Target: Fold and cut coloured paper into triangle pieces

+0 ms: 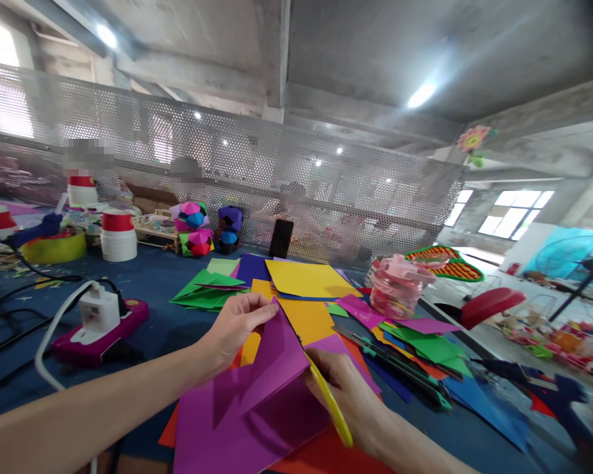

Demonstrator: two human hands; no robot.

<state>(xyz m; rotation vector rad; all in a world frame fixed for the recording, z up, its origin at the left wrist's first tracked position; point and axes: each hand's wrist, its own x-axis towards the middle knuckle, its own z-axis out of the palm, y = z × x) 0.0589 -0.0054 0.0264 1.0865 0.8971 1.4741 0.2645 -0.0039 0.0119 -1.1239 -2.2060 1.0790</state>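
Observation:
Between the thumb and fingers of my left hand point(240, 329) is the top corner of a folded purple paper sheet point(277, 362). My right hand point(343, 388) is wrapped around the yellow handle of a pair of scissors point(331, 401). The blades lie along the sheet's right edge and are mostly hidden by the paper, so I cannot tell how far apart they are. Beneath both hands lies a larger purple sheet point(202, 428), with orange-red paper point(336, 454) under it. Yellow paper sheets point(311, 280) lie just beyond my hands.
Green paper pieces point(210, 289) lie at the back left. A purple power strip point(101, 336) with cables sits left. To the right are a pink lidded jar point(398, 283), a green cutter point(405, 368), colored scraps and a dark blue glue gun point(543, 388). A phone point(281, 238) leans against the mesh screen.

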